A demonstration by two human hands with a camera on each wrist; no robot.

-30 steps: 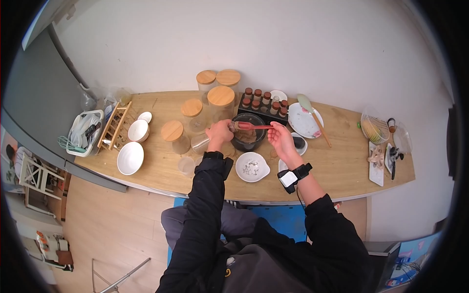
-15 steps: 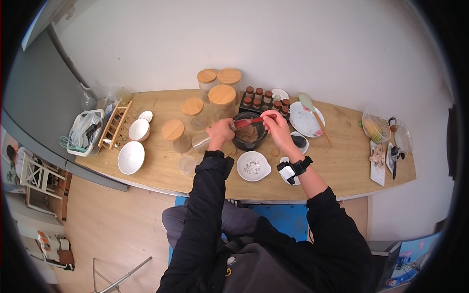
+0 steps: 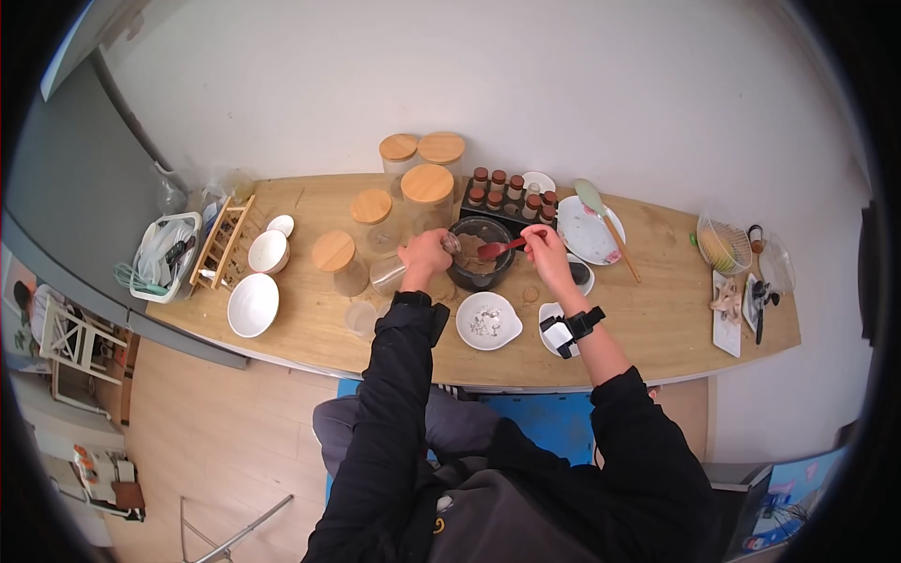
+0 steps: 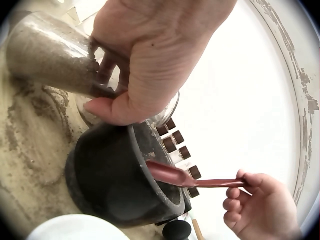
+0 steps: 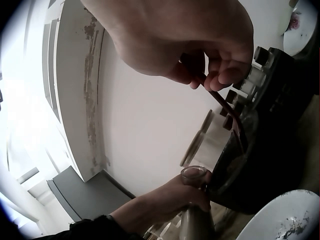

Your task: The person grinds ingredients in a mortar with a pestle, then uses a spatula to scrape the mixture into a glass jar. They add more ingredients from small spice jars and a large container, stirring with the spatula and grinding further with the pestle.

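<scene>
My left hand [image 3: 427,255] grips a glass bottle [image 4: 50,55] around its neck. The bottle lies tilted, its open mouth [image 5: 193,172] at the left rim of a black mortar [image 4: 107,170]; grey-brown powder coats its inside. With thumb and fingertips, my right hand [image 3: 548,258] pinches the thin handle of a dark red scoop [image 4: 172,175]. The scoop's blade reaches down into the mortar, over brown powder [image 3: 477,265] there. In front of the mortar stands a white spouted bowl [image 3: 489,322] with whitish flakes in it.
Wooden-lidded jars [image 3: 372,206] stand left of and behind the mortar. Behind it is a black rack [image 3: 511,208] of small brown-capped bottles. A floral plate [image 3: 587,239] bearing a green spatula [image 3: 589,195] lies to the right. White bowls [image 3: 253,305] sit at the left.
The scoop was level at the bottle's mouth, then tilted there as my right hand rose. Now it has come away to the right and down into the mortar. My left hand stays put.
</scene>
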